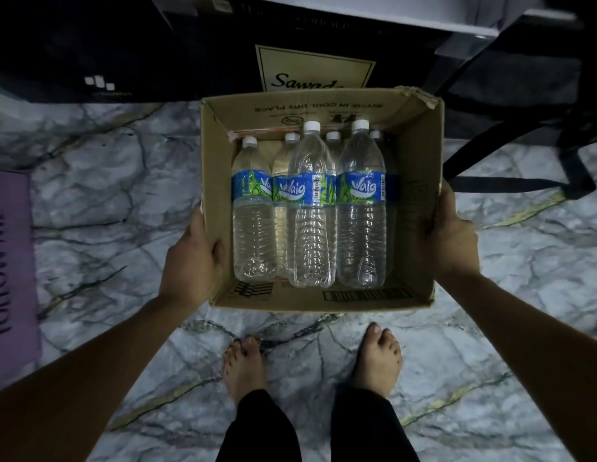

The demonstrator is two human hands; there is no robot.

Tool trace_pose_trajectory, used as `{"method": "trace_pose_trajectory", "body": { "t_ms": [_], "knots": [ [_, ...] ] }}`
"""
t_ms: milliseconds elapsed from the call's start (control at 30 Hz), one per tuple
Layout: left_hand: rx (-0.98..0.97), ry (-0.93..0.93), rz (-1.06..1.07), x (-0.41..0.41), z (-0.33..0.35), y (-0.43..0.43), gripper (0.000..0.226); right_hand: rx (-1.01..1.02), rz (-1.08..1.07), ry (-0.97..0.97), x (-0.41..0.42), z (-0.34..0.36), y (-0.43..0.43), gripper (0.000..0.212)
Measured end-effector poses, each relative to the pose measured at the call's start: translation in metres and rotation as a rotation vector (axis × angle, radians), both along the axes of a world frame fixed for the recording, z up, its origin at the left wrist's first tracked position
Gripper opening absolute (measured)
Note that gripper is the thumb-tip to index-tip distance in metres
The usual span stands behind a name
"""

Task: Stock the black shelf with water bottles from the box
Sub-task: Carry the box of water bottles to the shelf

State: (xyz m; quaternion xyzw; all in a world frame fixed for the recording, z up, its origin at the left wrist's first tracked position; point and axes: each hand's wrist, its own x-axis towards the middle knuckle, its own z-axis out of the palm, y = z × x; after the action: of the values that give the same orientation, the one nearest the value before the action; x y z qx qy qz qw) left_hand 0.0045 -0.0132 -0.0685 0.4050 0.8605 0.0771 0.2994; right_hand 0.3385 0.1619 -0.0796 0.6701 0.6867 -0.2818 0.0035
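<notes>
A purple mat (10,261) with dark lettering lies on the marble floor (107,195) at the left edge. Far left stands a dark carton (107,45) with a small white logo.

The left hand (190,258) grips the left wall of the cardboard box (323,300). Its thumb is curled over the rim to the inside, and the fingers, clamped on the outside of the wall, are hidden.

The box is open on top and is held between both hands above the floor, just beyond two bare feet (245,365). Six water bottles (312,208) lie inside it with their white caps toward the far wall. All are clear plastic with blue and green labels. Two lie on top of the other four, and the leftmost one lies against the left wall. Behind the far wall stands a cream label (313,70) with black script.

The right hand (452,235) presses against the outside of the right wall, its thumb along the rim. Its fingers are hidden by the box, so I cannot tell whether they are apart or together.

Far right, a black bag (523,128) with long straps sits on the floor.
</notes>
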Motion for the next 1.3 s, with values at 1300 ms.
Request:
{"method": "trace_pose_trajectory", "body": {
  "t_ms": [1300],
  "knots": [
    [-0.126, -0.421, 0.211, -0.051, 0.122, -0.016, 0.055, -0.043, 0.073, 0.042, 0.008, 0.141, -0.012, 0.014]
  ]
}}
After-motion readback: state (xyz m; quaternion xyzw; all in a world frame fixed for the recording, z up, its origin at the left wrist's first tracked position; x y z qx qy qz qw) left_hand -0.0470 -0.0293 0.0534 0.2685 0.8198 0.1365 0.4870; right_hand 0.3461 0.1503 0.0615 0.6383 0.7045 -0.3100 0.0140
